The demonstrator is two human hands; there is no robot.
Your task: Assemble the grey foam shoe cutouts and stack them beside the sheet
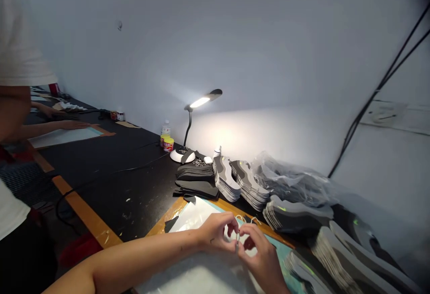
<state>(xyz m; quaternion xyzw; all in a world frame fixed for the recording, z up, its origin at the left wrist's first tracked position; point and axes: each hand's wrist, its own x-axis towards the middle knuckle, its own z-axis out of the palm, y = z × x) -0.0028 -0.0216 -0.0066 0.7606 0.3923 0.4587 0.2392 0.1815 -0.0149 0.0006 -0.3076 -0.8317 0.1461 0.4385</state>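
Observation:
My left hand (221, 232) and my right hand (260, 251) meet over the work board, fingertips pinched together. Between them they hold a small thin pale piece (238, 237), upright and partly covered by the fingers; its exact kind is too small to make out. Just beyond the fingers lies a loose loop of white cord (240, 218). Under both hands spreads a white sheet (198, 267) on a board edged with brown tape. A light blue surface (280, 251) shows to the right of my right hand.
Stacks of grey shoe-upper pieces (226, 180) line the back and right. Flat black pieces (196, 189) lie left of them. A lit desk lamp (186, 155), yellow tubs (168, 144) and a clear plastic bag (289, 180) stand along the wall. Another person's hand (75, 124) rests far left.

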